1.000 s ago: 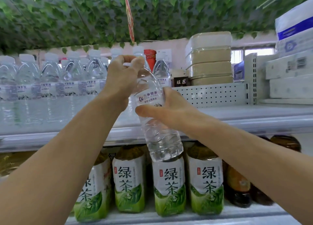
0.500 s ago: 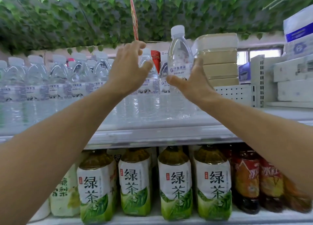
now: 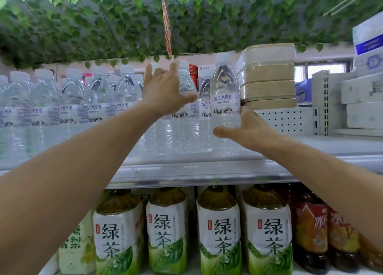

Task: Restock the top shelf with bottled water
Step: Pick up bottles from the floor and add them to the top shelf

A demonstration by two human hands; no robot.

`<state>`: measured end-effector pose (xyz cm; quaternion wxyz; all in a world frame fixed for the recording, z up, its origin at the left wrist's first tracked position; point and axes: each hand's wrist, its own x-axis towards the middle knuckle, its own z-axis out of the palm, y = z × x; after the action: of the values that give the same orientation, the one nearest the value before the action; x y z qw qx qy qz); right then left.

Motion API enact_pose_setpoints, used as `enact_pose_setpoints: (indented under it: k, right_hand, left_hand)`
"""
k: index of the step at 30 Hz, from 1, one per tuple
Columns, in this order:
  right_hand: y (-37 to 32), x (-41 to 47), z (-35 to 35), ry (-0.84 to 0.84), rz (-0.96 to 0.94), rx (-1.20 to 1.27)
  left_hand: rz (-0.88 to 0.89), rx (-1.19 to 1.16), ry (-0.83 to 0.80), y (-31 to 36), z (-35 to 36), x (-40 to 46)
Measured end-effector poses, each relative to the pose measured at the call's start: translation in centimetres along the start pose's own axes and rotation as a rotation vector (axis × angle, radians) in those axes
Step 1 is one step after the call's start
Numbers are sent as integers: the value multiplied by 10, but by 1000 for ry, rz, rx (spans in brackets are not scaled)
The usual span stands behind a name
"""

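My right hand (image 3: pixel 246 129) grips a clear water bottle (image 3: pixel 225 92) with a white cap low on its body, thumb across the front and fingers curled behind, where I cannot see them. The bottle stands upright over the top shelf (image 3: pixel 207 171), at the right end of the row of water bottles (image 3: pixel 68 106); whether its base touches the shelf I cannot tell, since my hand covers it. At 3 o'clock from it, just beside its shoulder, sits a stack of wrapped beige packs (image 3: pixel 267 75), and below those a white perforated divider (image 3: pixel 288 120).

My left hand (image 3: pixel 165 94) is at 9 o'clock from the held bottle, fingers spread and straight, palm against the neighbouring bottle (image 3: pixel 186 84) in the row, holding nothing.

At 6 o'clock, on the shelf beneath, stand green tea bottles (image 3: pixel 219 231) with white-and-green labels, and at their 3 o'clock darker bottles with red labels (image 3: pixel 310 229). At 12 o'clock hang green artificial leaves (image 3: pixel 124 26) and a red hanging strip (image 3: pixel 166 23).
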<state>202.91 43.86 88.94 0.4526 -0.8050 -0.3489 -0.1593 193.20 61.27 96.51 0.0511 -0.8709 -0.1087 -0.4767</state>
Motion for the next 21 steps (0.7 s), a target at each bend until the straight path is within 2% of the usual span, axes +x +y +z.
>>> enact_pose_setpoints:
  k: [10, 21]
  right_hand:
    - [-14, 4, 24, 15, -22, -89]
    - [-12, 7, 30, 32, -5, -69]
  left_hand:
    - [-6, -161, -42, -2, -5, -4]
    - [-41, -206, -24, 3, -2, -9]
